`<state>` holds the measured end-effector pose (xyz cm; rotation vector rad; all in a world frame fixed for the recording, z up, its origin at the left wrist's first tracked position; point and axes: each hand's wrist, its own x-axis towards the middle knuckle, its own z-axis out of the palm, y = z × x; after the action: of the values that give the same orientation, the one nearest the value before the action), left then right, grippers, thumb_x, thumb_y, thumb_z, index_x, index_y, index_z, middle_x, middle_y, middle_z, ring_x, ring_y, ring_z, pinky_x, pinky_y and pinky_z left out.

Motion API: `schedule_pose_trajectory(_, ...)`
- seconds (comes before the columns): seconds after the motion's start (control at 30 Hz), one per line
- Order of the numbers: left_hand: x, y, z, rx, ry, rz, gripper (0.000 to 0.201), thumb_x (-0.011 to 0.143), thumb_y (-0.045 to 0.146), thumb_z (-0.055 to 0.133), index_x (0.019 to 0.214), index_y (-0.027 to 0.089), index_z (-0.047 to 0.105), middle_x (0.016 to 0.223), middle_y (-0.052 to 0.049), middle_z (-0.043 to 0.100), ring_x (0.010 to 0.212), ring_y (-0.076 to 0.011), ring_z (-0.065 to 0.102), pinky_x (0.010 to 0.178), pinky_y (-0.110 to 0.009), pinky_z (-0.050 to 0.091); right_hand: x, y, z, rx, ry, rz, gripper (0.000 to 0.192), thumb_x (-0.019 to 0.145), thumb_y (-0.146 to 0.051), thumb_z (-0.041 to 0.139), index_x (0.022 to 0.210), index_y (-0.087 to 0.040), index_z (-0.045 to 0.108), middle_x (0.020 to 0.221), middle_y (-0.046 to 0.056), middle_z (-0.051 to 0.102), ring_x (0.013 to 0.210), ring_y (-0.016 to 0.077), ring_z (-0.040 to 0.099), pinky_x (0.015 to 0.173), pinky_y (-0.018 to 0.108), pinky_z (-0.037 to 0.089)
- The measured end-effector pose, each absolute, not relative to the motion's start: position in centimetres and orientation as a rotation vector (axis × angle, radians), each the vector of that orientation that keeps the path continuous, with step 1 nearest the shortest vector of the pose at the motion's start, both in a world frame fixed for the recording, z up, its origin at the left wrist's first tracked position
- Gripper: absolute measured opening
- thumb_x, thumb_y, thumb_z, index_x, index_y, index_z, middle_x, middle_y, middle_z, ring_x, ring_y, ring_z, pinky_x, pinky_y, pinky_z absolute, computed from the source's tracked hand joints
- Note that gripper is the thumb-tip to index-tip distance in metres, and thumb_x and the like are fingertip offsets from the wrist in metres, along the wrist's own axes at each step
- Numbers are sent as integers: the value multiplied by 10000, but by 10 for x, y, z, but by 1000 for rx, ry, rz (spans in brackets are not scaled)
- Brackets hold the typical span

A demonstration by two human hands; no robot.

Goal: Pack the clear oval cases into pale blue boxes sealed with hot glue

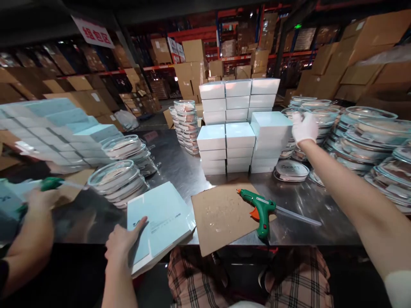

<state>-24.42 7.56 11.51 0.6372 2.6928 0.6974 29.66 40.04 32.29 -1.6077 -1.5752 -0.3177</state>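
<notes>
The left hand (123,241) lies flat, fingers spread, pressing a pale blue box (159,222) at the counter's (180,167) near edge, while the gloved right hand (304,127) reaches far forward-right, its grip closed on the rim of a stacked glass dish (324,114), well apart from the box.

Pale blue flat box (160,222) — lying tilted at near table edge, partly overhanging, small dark print on lid. Clear round lidded dishes (316,113) — stacked, far right.
</notes>
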Motion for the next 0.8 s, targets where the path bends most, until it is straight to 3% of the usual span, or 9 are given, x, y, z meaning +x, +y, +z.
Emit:
schedule_pose_trajectory(0.1,-252,73,114,615,2648,674,663,751,635,666,1111,79,677,1165,-315,707,1142,-550,667,900,-615,548,289,335,271,-1334,-1499,-304,611,1075,-375,378,1403,125,500,1401,332,570,1355,272,559,1086,387,401)
schedule_pose_trajectory(0.2,-227,46,126,589,2843,985,687,771,632,650,1222,113,631,1092,-232,724,1028,-467,697,820,-533,557,275,248,194,-945,-1858,-303,335,1002,-278,595,1269,-87,661,1249,195,694,1219,292,642,1052,416,476)
schedule_pose_trajectory(0.23,-210,36,134,613,2888,1180,663,790,626,640,1239,139,618,1003,-167,727,933,-393,703,760,-461,556,267,221,172,-863,-2003,-301,265,981,-256,623,1216,-146,678,1217,164,711,1179,299,658,1042,444,488)
schedule_pose_trajectory(0.3,-168,21,151,726,2821,1501,576,786,652,677,1131,193,633,746,-22,633,690,-242,625,592,-300,475,247,174,144,-749,-2120,-214,284,956,-203,630,1239,-195,653,1277,150,687,1219,315,641,1037,482,505)
schedule_pose_trajectory(0.37,-124,16,165,1021,2556,1594,496,798,665,706,985,212,632,602,59,485,539,-150,470,495,-224,360,221,145,140,-661,-2078,-134,415,936,-155,623,1347,-197,589,1363,162,644,1344,339,567,1092,526,482)
schedule_pose_trajectory(0.47,-70,21,170,1519,1944,1255,359,899,563,676,931,205,670,700,21,619,628,-148,567,571,-213,447,191,132,163,-588,-2028,-193,473,925,-171,642,1391,-194,566,1327,149,668,1354,333,541,1132,528,451)
schedule_pose_trajectory(0.6,-48,22,149,1755,1563,895,301,969,486,635,1041,215,741,863,-30,758,741,-180,690,671,-226,524,198,137,182,-652,-2121,-61,223,958,-195,595,1171,-184,660,1051,107,738,980,252,673,885,406,551)
schedule_pose_trajectory(0.7,-59,18,137,1777,1528,790,335,969,510,643,1093,220,754,930,-46,791,800,-199,729,694,-225,539,219,132,171,-703,-2207,297,188,982,-252,577,1115,-181,690,1013,101,755,916,229,696,848,370,568)
schedule_pose_trajectory(0.8,-71,21,133,1804,1487,684,358,948,526,679,1159,245,748,953,-34,796,821,-197,732,724,-225,544,232,128,152,-822,-2192,1076,371,1000,-447,573,1178,-154,713,1098,119,765,1020,244,716,930,372,574)
